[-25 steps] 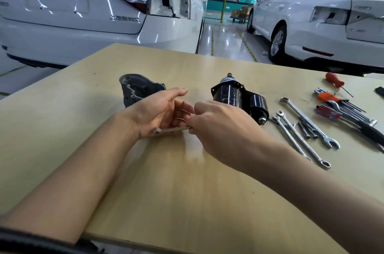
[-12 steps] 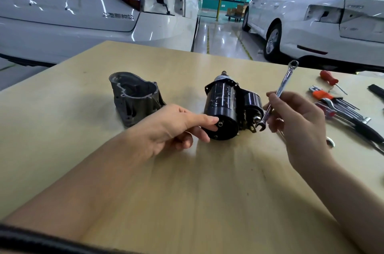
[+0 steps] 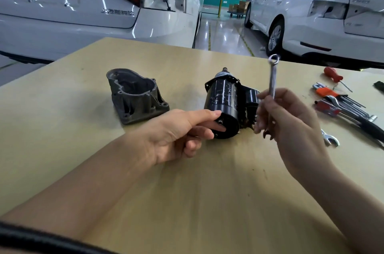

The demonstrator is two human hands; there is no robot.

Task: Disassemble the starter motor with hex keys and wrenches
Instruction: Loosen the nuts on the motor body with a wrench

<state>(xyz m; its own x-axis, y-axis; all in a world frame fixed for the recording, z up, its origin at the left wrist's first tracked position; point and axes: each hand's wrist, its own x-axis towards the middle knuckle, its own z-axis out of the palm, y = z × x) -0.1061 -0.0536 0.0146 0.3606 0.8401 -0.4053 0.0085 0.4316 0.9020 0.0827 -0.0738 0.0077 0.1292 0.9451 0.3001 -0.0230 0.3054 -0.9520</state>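
Already the job looks partly done, judging by the wooden table: the grey cast nose housing stands apart on it, well left of the black starter motor body, its hollow facing up — so that end cover is off. The motor body lies on its side near the table's middle, the smaller solenoid cylinder seemingly joined to its right flank and small bolt heads showing on the near end cap, which suggests the main casing has yet to be opened. The left hand steadies that near end, its forefinger stretched along the top edge and the other fingers curled against the cap. The right hand grasps a combination wrench upright by its lower shank, ring end high — the lower end is blurred behind the fingers, hanging just beside the solenoid and not seated on any fastener that I can see. Spare tools — hex keys, a red-handled screwdriver, another spanner's open end — lie at the far right.
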